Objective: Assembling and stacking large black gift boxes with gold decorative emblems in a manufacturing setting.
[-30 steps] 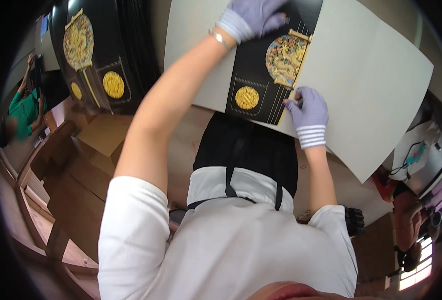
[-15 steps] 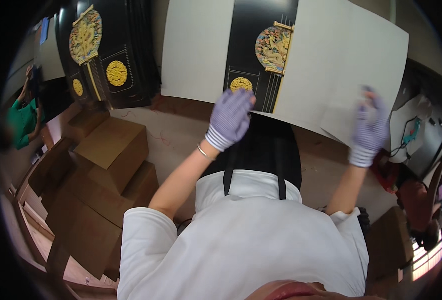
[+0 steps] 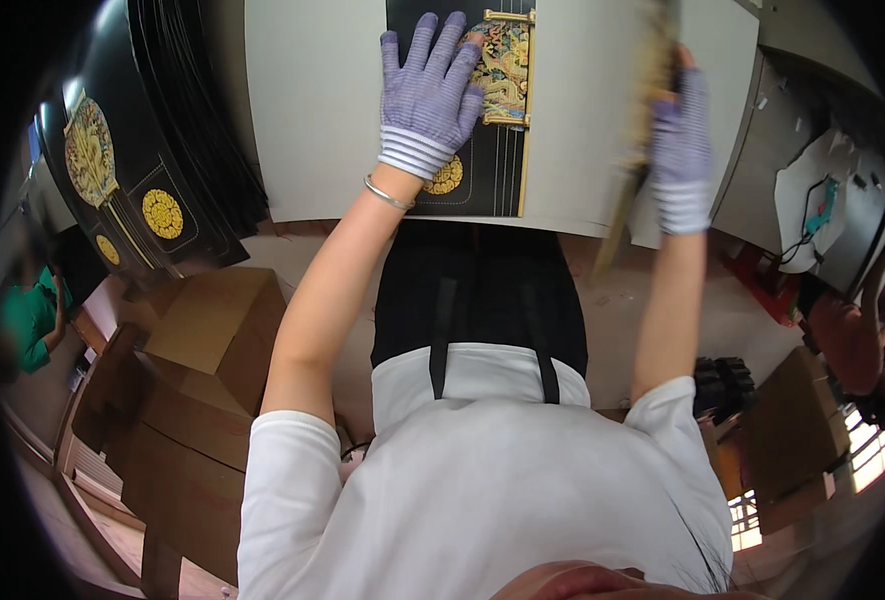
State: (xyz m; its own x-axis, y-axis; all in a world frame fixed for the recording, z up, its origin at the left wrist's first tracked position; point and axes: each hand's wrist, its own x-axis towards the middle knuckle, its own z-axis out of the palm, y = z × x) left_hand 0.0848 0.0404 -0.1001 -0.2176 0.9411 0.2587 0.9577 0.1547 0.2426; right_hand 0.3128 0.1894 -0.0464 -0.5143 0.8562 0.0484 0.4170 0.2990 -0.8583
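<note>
My left hand (image 3: pixel 428 95), in a striped purple knit glove, lies flat with fingers spread on the black printed panel (image 3: pixel 482 150). This panel, decorated with gold ornament, sits at the centre of the large pale cardboard sheet (image 3: pixel 312 110), which is the reference for all positions below. The sheet rests on the desk (image 3: pixel 752 180) in front of me.

My right hand (image 3: pixel 680 150), also gloved, is at the right part of the sheet. It grips a thin flap (image 3: pixel 634 170) that stands on edge and appears blurred; the fingers are closed around the flap's upper portion. I cannot tell exactly how the flap joins the sheet.

A metal bracelet (image 3: pixel 387 193) sits on my left wrist, just below the sheet's near edge.

Left of the sheet, a stack of black boards with gold medallions (image 3: pixel 132 190) lies fanned out. Below that stack, brown cartons (image 3: pixel 212 330) stand on the floor. To the right of the sheet, white paper scraps (image 3: pixel 812 190) lie near a cable.
</note>
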